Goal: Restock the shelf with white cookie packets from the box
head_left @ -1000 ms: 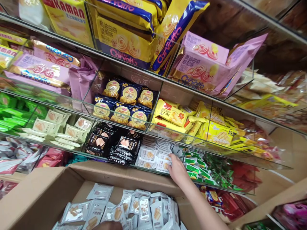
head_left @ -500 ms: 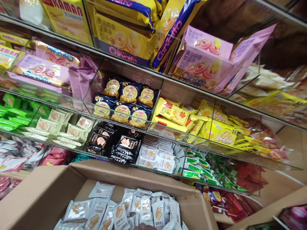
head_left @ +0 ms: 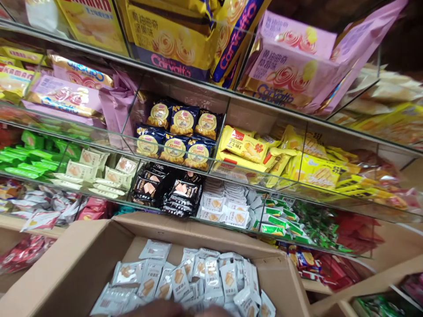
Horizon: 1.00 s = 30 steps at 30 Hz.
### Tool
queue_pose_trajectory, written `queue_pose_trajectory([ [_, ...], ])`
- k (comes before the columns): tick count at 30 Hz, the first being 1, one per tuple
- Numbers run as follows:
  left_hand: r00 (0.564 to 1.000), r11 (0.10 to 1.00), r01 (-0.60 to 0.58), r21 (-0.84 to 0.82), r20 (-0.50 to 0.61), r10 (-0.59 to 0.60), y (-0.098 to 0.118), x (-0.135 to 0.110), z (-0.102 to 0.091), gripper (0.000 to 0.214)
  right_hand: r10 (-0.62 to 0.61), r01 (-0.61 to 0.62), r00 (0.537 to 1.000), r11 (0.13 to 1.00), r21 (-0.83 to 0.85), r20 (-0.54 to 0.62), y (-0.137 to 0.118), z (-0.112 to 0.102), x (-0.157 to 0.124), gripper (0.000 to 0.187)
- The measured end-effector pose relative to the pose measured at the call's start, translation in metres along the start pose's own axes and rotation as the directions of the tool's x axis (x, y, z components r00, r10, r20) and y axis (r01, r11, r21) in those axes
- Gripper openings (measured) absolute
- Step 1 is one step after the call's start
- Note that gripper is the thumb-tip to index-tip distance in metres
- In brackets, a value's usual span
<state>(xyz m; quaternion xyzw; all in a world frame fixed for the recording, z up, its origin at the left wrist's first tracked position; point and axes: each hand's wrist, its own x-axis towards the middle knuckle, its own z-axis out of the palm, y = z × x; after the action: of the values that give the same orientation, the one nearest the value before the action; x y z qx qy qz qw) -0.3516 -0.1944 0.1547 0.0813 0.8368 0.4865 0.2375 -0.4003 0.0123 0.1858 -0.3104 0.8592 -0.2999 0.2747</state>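
Note:
An open cardboard box [head_left: 99, 246] stands in front of me, filled with several white wafer packets [head_left: 205, 275]. Only a blurred strip of hand [head_left: 165, 311] shows at the bottom edge, low over those packets. Its fingers are hidden, and I cannot tell which hand it is or whether it holds anything. Just beyond the box's far rim, the same white wafer packets [head_left: 228, 207] lie stacked in a glass shelf compartment.
Glass shelves [head_left: 251, 185] with dividers hold black wafer packets [head_left: 165, 191], cream packets [head_left: 95, 171], green packets [head_left: 284, 222], blue cookie packs [head_left: 178, 136], yellow biscuit packs [head_left: 251, 149] and large pink bags [head_left: 291, 66]. A wooden ledge [head_left: 373, 277] runs at the lower right.
My right hand, which was reaching to the white packets on the shelf, has drawn back out of the shelf. The view has shifted slightly, and a strip of hand now shows at the bottom edge.

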Motion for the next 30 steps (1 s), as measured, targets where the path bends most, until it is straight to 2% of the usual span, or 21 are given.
queue_pose_trajectory([
  [1,1.0,0.999,-0.001,-0.043,0.029,0.002,0.006,-0.001,-0.003,0.037,0.022,-0.021,0.999,0.998,0.059,-0.024,-0.004,0.004,0.002,0.021],
  [3,0.997,0.962,-0.024,-0.272,0.064,0.043,0.021,-0.002,-0.008,0.047,0.063,-0.038,0.994,0.967,0.252,-0.094,-0.011,0.004,0.005,0.025],
  [4,0.996,0.924,-0.028,-0.381,0.071,0.06,0.028,-0.002,-0.011,0.043,0.076,-0.025,0.989,0.93,0.366,-0.124,-0.012,0.001,0.005,0.024],
  [6,0.999,0.897,-0.022,-0.442,0.032,0.04,0.041,-0.001,-0.014,0.037,0.06,0.033,0.986,0.84,0.542,-0.153,-0.014,-0.007,0.006,0.023],
  [9,0.999,0.867,-0.033,-0.498,-0.003,0.037,0.05,-0.001,-0.015,0.035,0.036,0.088,0.983,0.763,0.64,-0.178,-0.013,-0.016,0.005,0.03],
  [12,0.996,0.822,-0.078,-0.564,-0.079,0.041,0.055,-0.003,-0.016,0.037,0.058,0.124,0.97,0.718,0.685,-0.235,-0.012,-0.019,0.003,0.034],
  [14,0.991,0.772,-0.077,-0.631,-0.132,-0.009,0.058,-0.005,-0.018,0.038,0.078,0.17,0.949,0.69,0.704,-0.306,-0.013,-0.019,0.002,0.033],
  [15,0.991,0.723,-0.052,-0.689,-0.123,-0.047,0.06,-0.007,-0.019,0.039,0.083,0.202,0.932,0.69,0.695,-0.353,-0.013,-0.02,0.002,0.032],
  [17,0.995,0.579,0.064,-0.812,0.011,-0.095,0.064,-0.009,-0.022,0.042,0.068,0.259,0.894,0.729,0.634,-0.443,-0.013,-0.02,0.001,0.028],
  [19,0.988,0.437,0.157,-0.886,0.135,-0.08,0.067,-0.011,-0.024,0.044,-0.005,0.318,0.86,0.787,0.528,-0.51,-0.013,-0.021,-0.002,0.02],
  [20,0.987,0.391,0.163,-0.906,0.149,-0.065,0.068,-0.012,-0.024,0.044,-0.057,0.347,0.849,0.81,0.472,-0.526,-0.013,-0.02,-0.003,0.016],
  [22,0.993,0.341,0.115,-0.933,0.103,-0.054,0.068,-0.014,-0.025,0.036,-0.153,0.398,0.829,0.838,0.374,-0.538,-0.014,-0.02,-0.007,0.012],
  [24,0.997,0.334,0.056,-0.941,0.037,-0.063,0.068,-0.014,-0.025,0.029,-0.2,0.418,0.822,0.848,0.326,-0.533,-0.015,-0.02,-0.01,0.011],
  [26,0.997,0.376,-0.001,-0.927,-0.029,-0.069,0.067,-0.014,-0.024,0.03,-0.184,0.427,0.841,0.803,0.415,-0.508,-0.017,-0.02,-0.013,0.015],
  [28,0.993,0.444,-0.074,-0.893,-0.106,-0.046,0.065,-0.012,-0.022,0.031,-0.148,0.419,0.888,0.652,0.632,-0.436,-0.02,-0.02,-0.013,0.027],
  [30,0.988,0.497,-0.14,-0.856,-0.154,0.014,0.063,-0.01,-0.02,0.031,-0.094,0.349,0.932,0.49,0.799,-0.349,-0.023,-0.018,-0.011,0.046],
])
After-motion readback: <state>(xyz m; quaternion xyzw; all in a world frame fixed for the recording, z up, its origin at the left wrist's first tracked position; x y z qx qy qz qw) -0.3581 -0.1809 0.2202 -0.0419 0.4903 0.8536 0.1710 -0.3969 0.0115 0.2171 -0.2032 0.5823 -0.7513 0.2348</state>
